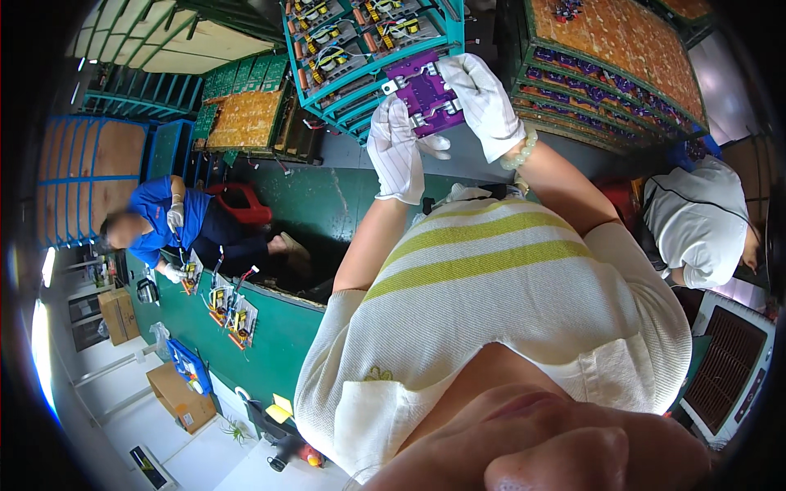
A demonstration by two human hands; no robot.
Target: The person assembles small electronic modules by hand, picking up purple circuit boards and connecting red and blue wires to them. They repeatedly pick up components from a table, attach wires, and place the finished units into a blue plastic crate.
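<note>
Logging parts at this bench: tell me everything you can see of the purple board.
The purple board is a flat, roughly rectangular circuit board, with silvery, metal-looking pieces near its edges and small dark details too fine to identify. It is tilted in the picture and held up, appearing in front of a teal rack. The white-gloved left hand touches its lower left side, the white-gloved right hand its right edge. Its far face is hidden.
</note>
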